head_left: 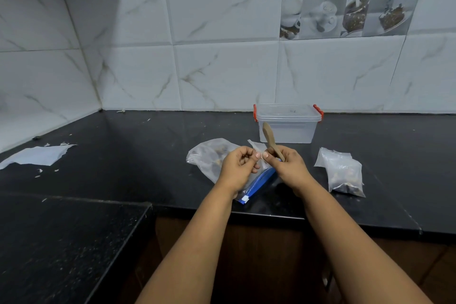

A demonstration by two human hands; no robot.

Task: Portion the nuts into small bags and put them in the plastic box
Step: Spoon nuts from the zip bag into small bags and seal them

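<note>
My left hand (238, 168) and my right hand (287, 168) meet above the black counter (148, 155), both pinching the top of a small clear bag (256, 147). A wooden spoon (270, 139) also sits in my right hand, its bowl pointing up. Under my hands lies a large clear zip bag of nuts (209, 155) with a blue zipper strip (259, 184). Behind them stands the clear plastic box (288, 128) with red clips, its lid on. To the right, small filled bags of nuts (344, 173) lie on the counter.
A torn white sheet (37, 155) and small scraps lie at the counter's left. A lower black ledge (61, 242) fills the bottom left. White marble tiles (222, 69) close off the back and left.
</note>
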